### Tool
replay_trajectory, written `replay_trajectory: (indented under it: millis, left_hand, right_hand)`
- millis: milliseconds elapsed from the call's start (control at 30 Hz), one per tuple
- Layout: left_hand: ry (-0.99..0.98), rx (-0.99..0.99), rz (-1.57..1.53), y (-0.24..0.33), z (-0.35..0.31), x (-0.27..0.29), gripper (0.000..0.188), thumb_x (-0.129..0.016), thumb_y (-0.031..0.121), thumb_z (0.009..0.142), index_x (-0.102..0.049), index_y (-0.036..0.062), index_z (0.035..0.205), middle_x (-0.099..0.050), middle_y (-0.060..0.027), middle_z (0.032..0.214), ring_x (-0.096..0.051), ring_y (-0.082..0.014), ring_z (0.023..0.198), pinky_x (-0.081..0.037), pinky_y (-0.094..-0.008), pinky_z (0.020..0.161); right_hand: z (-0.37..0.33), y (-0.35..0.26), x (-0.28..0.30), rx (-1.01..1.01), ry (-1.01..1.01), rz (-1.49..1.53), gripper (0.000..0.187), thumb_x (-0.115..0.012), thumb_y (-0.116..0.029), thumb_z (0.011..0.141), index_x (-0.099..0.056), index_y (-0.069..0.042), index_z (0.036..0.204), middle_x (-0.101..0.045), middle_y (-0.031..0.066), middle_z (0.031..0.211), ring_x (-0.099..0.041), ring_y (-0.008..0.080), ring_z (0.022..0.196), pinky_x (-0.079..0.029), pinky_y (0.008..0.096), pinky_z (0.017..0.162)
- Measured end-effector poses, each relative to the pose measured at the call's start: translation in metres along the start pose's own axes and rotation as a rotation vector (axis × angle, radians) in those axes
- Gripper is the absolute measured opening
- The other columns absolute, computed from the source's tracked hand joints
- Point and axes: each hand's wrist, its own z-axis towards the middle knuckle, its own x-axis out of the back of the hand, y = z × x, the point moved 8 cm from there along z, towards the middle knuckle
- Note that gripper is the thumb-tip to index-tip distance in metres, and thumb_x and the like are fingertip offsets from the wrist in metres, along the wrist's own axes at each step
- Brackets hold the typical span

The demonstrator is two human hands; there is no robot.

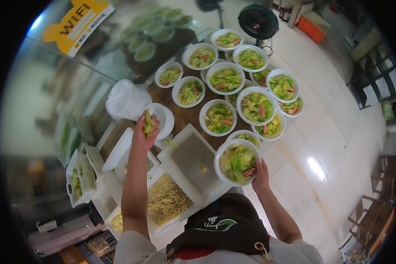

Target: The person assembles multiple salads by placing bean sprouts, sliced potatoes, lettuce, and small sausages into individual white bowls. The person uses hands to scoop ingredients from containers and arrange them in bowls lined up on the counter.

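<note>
My left hand (141, 135) is raised with its fingers closed round some lettuce (148, 122). Just beneath it are stacked white bowls (166, 116), the top one showing a bare inside. A small blurred green scrap (171, 143) shows beside this hand, above a tray's edge. My right hand (261, 175) grips the side of a white bowl (222, 178), which holds lettuce with reddish sausage pieces on it. This bowl is at the table's near right corner, partly over another filled bowl (258, 140); whether the two touch I cannot tell.
Several filled white bowls (203, 118) cover the table's far and right parts, some stacked. Nearer me are a white tray (193, 152), a container of crumbly yellow-brown bits (168, 200) and a white basket (91, 163). A plastic bag (126, 100) stands left; a fan (258, 22) stands beyond.
</note>
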Motion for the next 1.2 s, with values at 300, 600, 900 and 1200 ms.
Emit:
replay_trajectory:
  millis: [300,600,900,1200]
  left_hand:
    - [0.143,0.047,0.225,-0.015,-0.028,0.049,0.023,-0.052,0.016,0.090,-0.054,0.0016,0.107,-0.060,-0.0076,0.089,-0.051,-0.0083,0.062,-0.039,-0.0183,0.047]
    - [0.045,-0.323,1.753,-0.071,0.192,0.080,0.030,-0.062,0.021,0.080,-0.054,0.0036,0.103,-0.062,-0.0177,0.089,-0.061,-0.0324,0.083,-0.047,-0.0424,0.071]
    - [0.014,-0.271,2.041,-0.080,0.219,0.078,0.023,-0.056,0.017,0.080,-0.052,0.0068,0.101,-0.062,-0.0181,0.093,-0.059,-0.0375,0.091,-0.046,-0.0458,0.075]
    - [0.028,-0.228,0.909,0.088,0.036,0.046,0.038,-0.058,0.020,0.088,-0.048,0.0079,0.122,-0.056,0.0018,0.095,-0.052,-0.0068,0.085,-0.042,-0.0205,0.073]
  right_hand:
    - [0.028,0.047,-0.049,-0.061,0.031,0.067,0.044,-0.040,-0.016,0.094,-0.030,-0.010,0.137,-0.053,0.0116,0.115,-0.063,0.0259,0.063,-0.053,0.0391,0.073]
    - [-0.035,0.046,-0.017,0.018,0.203,-0.005,0.036,-0.042,-0.019,0.094,-0.039,-0.004,0.127,-0.057,0.0133,0.107,-0.063,0.0252,0.078,-0.052,0.0371,0.073]
    - [-0.064,0.046,0.022,0.072,0.309,0.030,0.036,-0.041,-0.018,0.094,-0.040,-0.003,0.127,-0.061,0.0142,0.096,-0.062,0.0246,0.066,-0.051,0.0355,0.074]
    - [-0.027,0.056,-0.006,0.048,0.151,-0.048,0.037,-0.046,-0.022,0.093,-0.041,-0.005,0.126,-0.051,0.0115,0.120,-0.052,0.0259,0.108,-0.044,0.0412,0.090]
